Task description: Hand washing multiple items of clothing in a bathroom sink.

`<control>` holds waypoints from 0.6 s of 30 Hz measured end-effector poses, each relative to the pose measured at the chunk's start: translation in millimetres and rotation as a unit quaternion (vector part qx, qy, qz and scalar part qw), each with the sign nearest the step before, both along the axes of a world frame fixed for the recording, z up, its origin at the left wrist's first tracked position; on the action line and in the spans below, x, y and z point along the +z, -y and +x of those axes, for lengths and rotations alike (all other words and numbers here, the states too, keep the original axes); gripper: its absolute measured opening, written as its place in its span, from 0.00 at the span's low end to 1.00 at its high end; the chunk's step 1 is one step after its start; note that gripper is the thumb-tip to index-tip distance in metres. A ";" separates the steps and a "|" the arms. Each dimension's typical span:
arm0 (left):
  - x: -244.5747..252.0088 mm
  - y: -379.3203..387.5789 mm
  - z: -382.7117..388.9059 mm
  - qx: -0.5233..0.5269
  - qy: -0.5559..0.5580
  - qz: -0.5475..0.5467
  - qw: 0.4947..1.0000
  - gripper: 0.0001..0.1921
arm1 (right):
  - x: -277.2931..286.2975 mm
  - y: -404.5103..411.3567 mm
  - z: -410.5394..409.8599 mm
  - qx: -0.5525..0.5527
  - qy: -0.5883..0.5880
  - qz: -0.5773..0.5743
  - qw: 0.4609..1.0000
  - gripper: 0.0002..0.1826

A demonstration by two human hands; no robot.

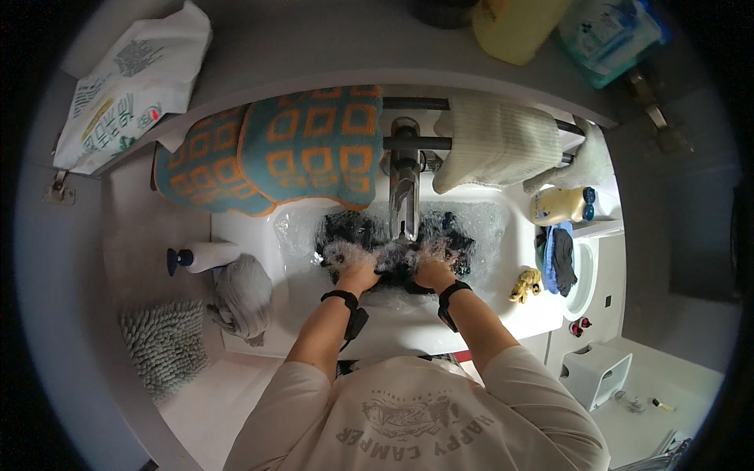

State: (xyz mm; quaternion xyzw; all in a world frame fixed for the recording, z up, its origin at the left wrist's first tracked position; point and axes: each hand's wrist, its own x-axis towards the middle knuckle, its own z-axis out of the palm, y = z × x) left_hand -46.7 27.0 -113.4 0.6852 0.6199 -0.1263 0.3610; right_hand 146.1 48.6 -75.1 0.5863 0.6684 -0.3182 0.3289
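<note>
Black cloth (pixel 353 226) lies bunched in the water of a white sink (pixel 283 312), beneath the chrome faucet (pixel 404 188). My left hand (pixel 358 269) is down in the splashing water against the left part of this cloth. Against its right part is my right hand (pixel 435 269), just right of the spout. Foam and splashes hide the fingers of both hands, so their grip on the cloth is unclear. Each wrist wears a black strap.
A teal and orange towel (pixel 312 147) and a cream knit cloth (pixel 500 141) hang over rails behind the sink. Grey cloth (pixel 242 297) and a pump bottle (pixel 206 257) sit at the left rim. At right are a yellow bottle (pixel 559 206), a yellowish crumpled piece (pixel 525 285) and folded cloths (pixel 556 259).
</note>
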 end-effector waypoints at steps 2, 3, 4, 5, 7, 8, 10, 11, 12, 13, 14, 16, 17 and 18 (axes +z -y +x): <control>3.1 -9.2 6.6 -0.031 -0.026 -0.059 0.997 0.34 | -21.2 -6.7 7.5 0.046 -0.005 -0.038 0.998 0.34; 5.1 -15.7 9.8 -0.061 -0.053 -0.110 0.991 0.35 | -36.8 -10.2 13.5 0.092 -0.011 -0.068 0.993 0.31; 2.5 -23.3 15.2 -0.173 -0.120 -0.103 0.972 0.32 | -63.2 -3.0 25.0 0.055 -0.031 -0.027 0.998 0.28; 5.3 -22.4 16.1 -0.176 -0.119 -0.104 0.972 0.32 | -67.0 0.7 26.9 0.053 -0.030 -0.028 0.998 0.28; 13.8 -17.7 16.0 -0.068 -0.053 -0.075 0.993 0.30 | -59.5 3.8 29.2 0.067 -0.051 0.065 0.994 0.28; 7.3 -10.5 4.4 -0.016 -0.036 -0.067 0.997 0.30 | -11.4 -3.7 6.4 0.072 -0.027 0.030 0.997 0.27; -20.8 -6.6 1.2 -0.062 -0.082 0.003 0.995 0.30 | -0.7 -3.6 4.2 0.078 -0.024 0.038 0.996 0.28; -26.0 -4.7 -0.9 -0.078 -0.098 0.027 0.992 0.30 | 2.5 -4.5 2.3 0.082 -0.023 0.041 0.996 0.30; -18.2 -2.9 -1.2 -0.065 -0.056 0.066 0.994 0.30 | 17.4 -7.5 -3.9 0.065 0.000 0.017 0.998 0.30; -10.3 -0.2 -2.0 -0.050 -0.015 0.105 0.993 0.30 | 23.3 -4.0 -0.3 0.063 0.000 0.019 0.998 0.30; -2.3 1.6 -4.8 -0.032 0.021 0.095 0.995 0.28 | 27.6 0.9 6.3 0.019 -0.101 0.055 0.993 0.30; 66.5 -4.4 8.2 0.020 0.058 0.011 0.998 0.25 | 38.4 11.7 26.9 -0.029 -0.236 0.151 0.960 0.29; 77.9 -3.5 4.9 0.031 0.103 0.010 0.994 0.25 | 40.1 8.0 36.3 -0.115 -0.361 0.124 0.917 0.29; 97.2 -2.8 5.4 0.038 0.162 0.044 0.985 0.22 | 46.9 7.1 42.2 -0.150 -0.404 0.139 0.892 0.29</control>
